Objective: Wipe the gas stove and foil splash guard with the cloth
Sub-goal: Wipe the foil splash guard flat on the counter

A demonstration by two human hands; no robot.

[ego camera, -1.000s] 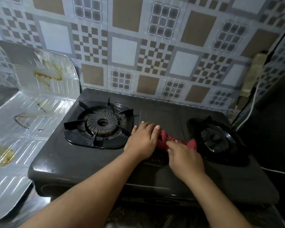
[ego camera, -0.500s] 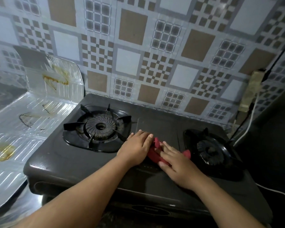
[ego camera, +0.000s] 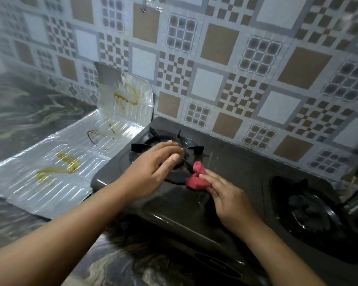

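While right hand pinches crumpled red cloth on glossy black stove, left hand hovers, grip released.

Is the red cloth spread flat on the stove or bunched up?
Bunched up. The red cloth sits in a crumpled wad on the stove, held by the right hand.

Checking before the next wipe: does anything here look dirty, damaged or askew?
Yes. The foil guard lies folded flat on the counter left of the stove, not upright, and carries yellow-brown greasy stains on several panels.
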